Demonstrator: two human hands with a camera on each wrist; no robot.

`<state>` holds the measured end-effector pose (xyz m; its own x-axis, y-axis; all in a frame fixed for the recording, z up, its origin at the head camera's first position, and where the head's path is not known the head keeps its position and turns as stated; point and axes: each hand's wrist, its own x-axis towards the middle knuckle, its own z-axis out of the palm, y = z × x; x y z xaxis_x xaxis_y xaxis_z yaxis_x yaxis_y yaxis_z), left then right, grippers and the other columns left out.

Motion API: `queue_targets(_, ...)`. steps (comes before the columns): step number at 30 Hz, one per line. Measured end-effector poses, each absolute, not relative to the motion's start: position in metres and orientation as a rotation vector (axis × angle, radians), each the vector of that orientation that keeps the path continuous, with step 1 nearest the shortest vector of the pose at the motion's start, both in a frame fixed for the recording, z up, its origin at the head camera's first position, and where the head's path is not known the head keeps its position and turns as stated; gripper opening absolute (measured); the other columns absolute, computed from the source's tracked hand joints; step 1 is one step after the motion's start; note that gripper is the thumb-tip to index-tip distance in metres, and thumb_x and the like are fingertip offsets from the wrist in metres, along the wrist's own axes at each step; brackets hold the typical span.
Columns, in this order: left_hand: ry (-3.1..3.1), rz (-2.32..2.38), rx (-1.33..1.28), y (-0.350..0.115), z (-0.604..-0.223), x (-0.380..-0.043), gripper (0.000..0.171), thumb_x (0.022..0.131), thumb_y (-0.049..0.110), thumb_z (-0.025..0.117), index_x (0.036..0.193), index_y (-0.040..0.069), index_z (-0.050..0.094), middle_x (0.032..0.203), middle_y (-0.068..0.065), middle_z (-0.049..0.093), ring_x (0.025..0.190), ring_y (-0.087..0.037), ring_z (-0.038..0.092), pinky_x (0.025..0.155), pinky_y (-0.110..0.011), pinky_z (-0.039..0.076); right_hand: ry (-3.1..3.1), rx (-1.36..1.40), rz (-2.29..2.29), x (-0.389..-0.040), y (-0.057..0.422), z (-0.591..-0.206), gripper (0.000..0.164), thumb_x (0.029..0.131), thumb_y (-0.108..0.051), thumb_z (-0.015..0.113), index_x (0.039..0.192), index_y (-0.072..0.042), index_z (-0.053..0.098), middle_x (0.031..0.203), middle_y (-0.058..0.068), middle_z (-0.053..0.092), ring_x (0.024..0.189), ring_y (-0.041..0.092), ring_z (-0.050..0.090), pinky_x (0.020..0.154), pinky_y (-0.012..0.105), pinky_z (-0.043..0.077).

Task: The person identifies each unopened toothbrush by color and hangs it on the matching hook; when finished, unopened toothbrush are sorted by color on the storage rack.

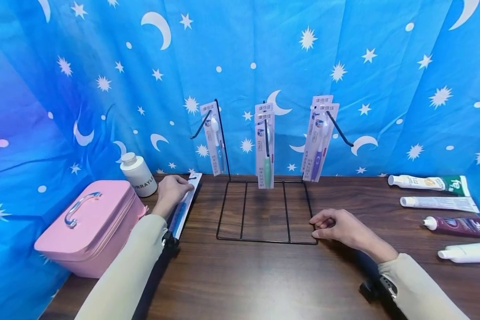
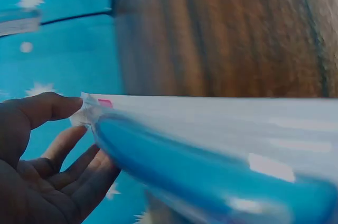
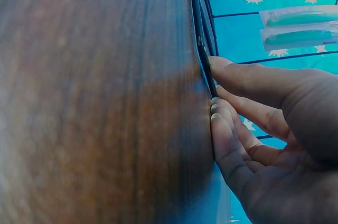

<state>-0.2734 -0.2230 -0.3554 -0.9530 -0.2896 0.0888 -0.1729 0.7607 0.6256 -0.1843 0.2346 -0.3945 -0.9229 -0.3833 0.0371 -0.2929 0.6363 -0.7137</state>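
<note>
My left hand (image 1: 172, 192) pinches one end of a packaged toothbrush (image 1: 183, 208) to the left of the rack. In the left wrist view, the thumb and a finger of the left hand (image 2: 58, 155) hold that end of the pack, with the blue toothbrush handle (image 2: 211, 166) showing through clear plastic. A black wire rack (image 1: 264, 241) stands mid-table, and my right hand (image 1: 340, 227) pinches its base near the front right corner. Fingertips of the right hand (image 3: 264, 123) meet at the dark wire (image 3: 203, 55). Hanging packs include a blue toothbrush (image 1: 213, 140), green ones (image 1: 265, 149) and purple ones (image 1: 322, 142).
To the left stand a pink case (image 1: 92, 226) with a handle and a white bottle (image 1: 139, 174). Several toothpaste tubes (image 1: 440, 202) lie along the right of the wooden table (image 1: 256, 284). A blue star-patterned cloth (image 1: 240, 35) hangs behind the rack.
</note>
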Motion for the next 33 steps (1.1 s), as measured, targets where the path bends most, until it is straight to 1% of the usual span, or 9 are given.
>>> queue_targets(3,-2.690,-1.000,0.303,-0.222,-0.340,-0.260,0.027,0.084,0.027,0.074,0.100,0.006,0.069,0.103,-0.014,0.067,0.096,-0.029,0.056,0.085,-0.044,0.042,2.736,-0.571,-1.163,-0.184,0.234,-0.394,0.027,0.081,-0.020,0.079,0.104,-0.007,0.070,0.085,0.001,0.063,0.077,0.017,0.056,0.063,0.027,0.046)
queue_targets(8,-2.513,-1.099,0.226,-0.216,-0.313,-0.230,0.043,0.083,0.025,0.076,0.119,0.006,0.062,0.107,-0.015,0.068,0.096,-0.029,0.065,0.083,-0.043,0.049,2.737,-0.587,-1.157,-0.185,0.232,-0.392,0.028,0.081,-0.021,0.079,0.104,-0.007,0.070,0.084,0.000,0.063,0.077,0.017,0.055,0.064,0.026,0.046)
queue_targets(11,-2.427,-1.131,0.170,-0.210,-0.300,-0.213,0.049,0.082,0.025,0.077,0.125,0.006,0.061,0.107,-0.014,0.069,0.095,-0.028,0.068,0.082,-0.041,0.051,2.741,-0.584,-1.150,-0.184,0.232,-0.390,0.028,0.081,-0.021,0.079,0.104,-0.007,0.070,0.084,0.000,0.062,0.077,0.017,0.055,0.063,0.027,0.046)
queue_targets(13,-2.372,-1.137,0.113,-0.205,-0.292,-0.203,0.050,0.082,0.025,0.078,0.125,0.006,0.063,0.106,-0.013,0.068,0.094,-0.027,0.068,0.081,-0.040,0.052,2.749,-0.577,-1.146,-0.184,0.232,-0.390,0.028,0.081,-0.021,0.079,0.104,-0.008,0.070,0.084,0.000,0.062,0.077,0.017,0.055,0.063,0.027,0.046)
queue_targets(17,-2.286,-1.120,0.041,-0.196,-0.275,-0.181,0.048,0.080,0.027,0.080,0.122,0.008,0.065,0.103,-0.009,0.068,0.089,-0.023,0.069,0.077,-0.036,0.054,2.739,-0.570,-1.157,-0.183,0.232,-0.391,0.029,0.081,-0.022,0.079,0.104,-0.008,0.070,0.084,0.000,0.062,0.077,0.017,0.055,0.063,0.027,0.046)
queue_targets(21,-2.220,-1.122,-0.031,-0.186,-0.260,-0.162,0.048,0.078,0.031,0.082,0.120,0.012,0.067,0.101,-0.004,0.069,0.085,-0.017,0.068,0.072,-0.027,0.054,2.742,-0.582,-1.168,-0.185,0.231,-0.395,0.028,0.080,-0.022,0.079,0.103,-0.008,0.070,0.084,-0.001,0.063,0.077,0.016,0.056,0.063,0.026,0.046)
queue_targets(25,-2.147,-1.145,-0.121,-0.177,-0.249,-0.149,0.046,0.078,0.030,0.082,0.118,0.013,0.068,0.101,-0.003,0.069,0.084,-0.014,0.067,0.071,-0.020,0.052,2.747,-0.580,-1.170,-0.186,0.232,-0.398,0.028,0.080,-0.021,0.080,0.102,-0.008,0.070,0.083,-0.001,0.063,0.076,0.015,0.057,0.064,0.026,0.047)
queue_targets(33,-2.056,-1.187,-0.179,-0.169,-0.233,-0.134,0.044,0.076,0.022,0.084,0.117,0.012,0.069,0.103,-0.004,0.069,0.084,-0.014,0.066,0.072,-0.020,0.052,2.755,-0.582,-1.157,-0.186,0.234,-0.396,0.028,0.080,-0.021,0.079,0.103,-0.007,0.071,0.084,-0.001,0.063,0.077,0.017,0.056,0.064,0.026,0.046)
